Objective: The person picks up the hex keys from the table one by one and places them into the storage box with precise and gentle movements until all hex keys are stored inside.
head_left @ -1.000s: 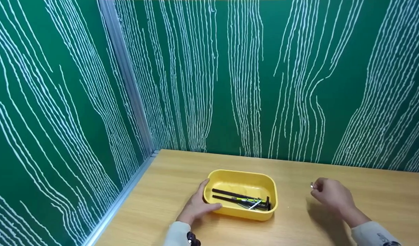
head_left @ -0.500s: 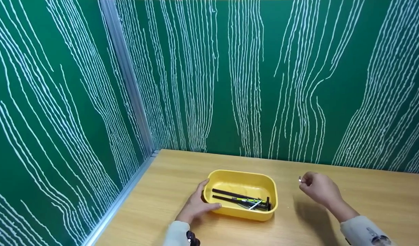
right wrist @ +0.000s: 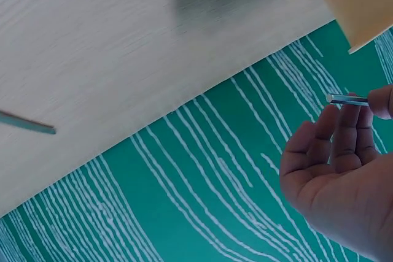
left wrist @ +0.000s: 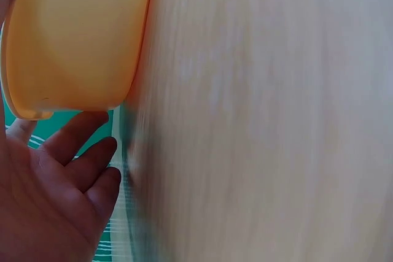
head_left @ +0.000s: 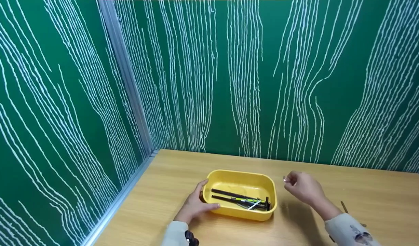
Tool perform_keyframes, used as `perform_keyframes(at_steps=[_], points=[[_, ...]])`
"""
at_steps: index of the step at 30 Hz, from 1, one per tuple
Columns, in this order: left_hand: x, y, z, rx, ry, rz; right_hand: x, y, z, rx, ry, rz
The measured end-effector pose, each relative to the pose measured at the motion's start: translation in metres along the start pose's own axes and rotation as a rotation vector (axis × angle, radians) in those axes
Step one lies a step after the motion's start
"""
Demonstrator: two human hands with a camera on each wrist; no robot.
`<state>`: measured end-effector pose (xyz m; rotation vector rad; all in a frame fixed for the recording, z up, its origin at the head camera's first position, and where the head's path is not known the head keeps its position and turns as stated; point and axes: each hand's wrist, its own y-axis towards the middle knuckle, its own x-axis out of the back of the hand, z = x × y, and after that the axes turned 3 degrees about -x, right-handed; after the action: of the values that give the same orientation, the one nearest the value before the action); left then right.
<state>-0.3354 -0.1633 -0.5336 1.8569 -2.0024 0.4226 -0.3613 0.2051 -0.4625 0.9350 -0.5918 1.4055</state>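
Note:
My left hand (head_left: 196,205) holds the left end of a yellow plastic box (head_left: 242,214), thumb at its front side and a finger by the back left corner. In the left wrist view the box (left wrist: 80,41) stands beside that hand's spread fingers (left wrist: 92,164). Several black hex keys (head_left: 226,199) lie in the box, with a yellow-green piece (head_left: 247,200) and a thin pale rod (head_left: 254,204). Just right of the box, above the table, my right hand (head_left: 305,188) pinches a slim silver hexagonal metal rod (right wrist: 347,99). The hand hides the rod's other end.
On the wooden table (head_left: 182,164), a thin bent metal piece (head_left: 344,207) lies at the right, partly behind the right sleeve. Green panels (head_left: 230,102) with white wavy lines rise behind and at the left, meeting at a grey post (head_left: 127,75).
My right hand has moved left toward the box with the metal rod. The bent metal piece on the table now shows beside the right forearm. My left hand and the box stay put.

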Motion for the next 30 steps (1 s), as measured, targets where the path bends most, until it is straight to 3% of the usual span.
perform_keyframes(at_steps=[19,26,30], points=[[-0.002,0.000,0.000,0.017,-0.009,-0.015,-0.025,0.005,0.037,0.002,0.065,0.048],[-0.001,0.002,0.000,-0.040,-0.008,0.006,-0.035,0.006,0.044,0.024,0.089,0.034],[-0.001,0.001,0.000,-0.023,-0.009,0.006,-0.041,0.006,0.049,-0.008,0.119,0.063]])
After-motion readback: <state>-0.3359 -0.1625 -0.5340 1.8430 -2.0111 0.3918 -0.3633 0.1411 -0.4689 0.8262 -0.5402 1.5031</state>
